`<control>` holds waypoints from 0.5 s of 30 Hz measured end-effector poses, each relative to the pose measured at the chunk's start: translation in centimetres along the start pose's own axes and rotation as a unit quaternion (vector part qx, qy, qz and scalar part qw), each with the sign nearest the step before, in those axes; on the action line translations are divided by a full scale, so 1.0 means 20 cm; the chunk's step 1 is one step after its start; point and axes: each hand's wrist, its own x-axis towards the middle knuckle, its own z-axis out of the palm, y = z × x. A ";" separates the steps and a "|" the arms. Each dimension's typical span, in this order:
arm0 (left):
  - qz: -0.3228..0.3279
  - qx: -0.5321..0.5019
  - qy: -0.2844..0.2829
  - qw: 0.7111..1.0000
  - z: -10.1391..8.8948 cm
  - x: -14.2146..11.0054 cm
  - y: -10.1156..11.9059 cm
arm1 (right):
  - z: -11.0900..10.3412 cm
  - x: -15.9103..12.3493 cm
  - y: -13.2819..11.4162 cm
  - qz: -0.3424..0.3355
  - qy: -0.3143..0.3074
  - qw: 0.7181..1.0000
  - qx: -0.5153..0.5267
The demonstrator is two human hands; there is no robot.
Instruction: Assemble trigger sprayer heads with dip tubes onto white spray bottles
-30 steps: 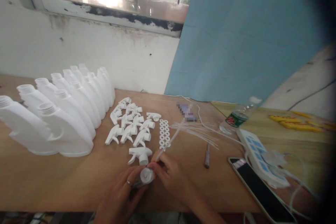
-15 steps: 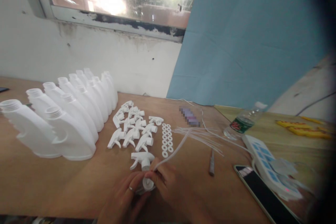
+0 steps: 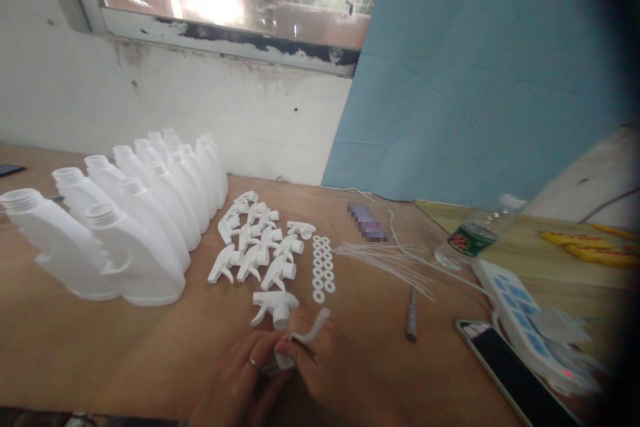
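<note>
Near the table's front edge, my left hand [image 3: 237, 370] is closed around a white plastic trigger spray head [image 3: 285, 360], mostly hidden by fingers. My right hand [image 3: 320, 360] pinches a thin whitish plastic tube [image 3: 314, 330] against it; the tube's free end is smeared by motion. Just beyond my fingers lies another white trigger spray head [image 3: 275, 305]. Several more spray heads [image 3: 253, 260] are grouped behind it. To their right are two columns of small white ring washers [image 3: 319, 295], and beyond these a loose bunch of thin clear tubes [image 3: 385, 257].
White empty-looking bottles [image 3: 145, 247] stand uncapped in two rows at left. On the right are a grey pen-like tool [image 3: 411, 320], a phone [image 3: 500, 363], a power strip [image 3: 525, 327], a water bottle [image 3: 473, 240] and yellow packets [image 3: 590, 250]. A white cable [image 3: 420, 255] crosses the table.
The tube in my right hand has swung up and in towards me; its far end no longer reaches over the washers. The collar opening in my left hand has become more covered.
</note>
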 end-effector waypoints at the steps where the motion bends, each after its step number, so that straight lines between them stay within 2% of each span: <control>1: -0.001 -0.003 0.001 1.000 0.00 0.00 0.00 | 0.01 0.00 0.01 0.006 -0.009 1.000 0.004; 3: 0.000 -0.015 0.002 1.000 0.01 0.00 0.00 | 0.04 0.00 0.02 0.015 -0.013 1.000 0.008; 6: -0.004 -0.035 0.008 0.999 0.01 0.00 -0.01 | 0.07 -0.01 0.03 0.027 0.021 0.999 0.003; 9: -0.055 -0.090 0.014 0.994 0.02 -0.01 -0.02 | 0.07 -0.05 0.05 0.011 0.063 0.998 0.022; 12: -0.156 -0.201 0.058 0.965 0.04 -0.07 -0.01 | 0.05 -0.12 0.08 -0.070 0.101 0.992 0.016; 15: -0.251 -0.300 0.086 0.916 0.06 -0.13 0.06 | 0.04 -0.18 0.10 -0.168 0.107 0.977 -0.077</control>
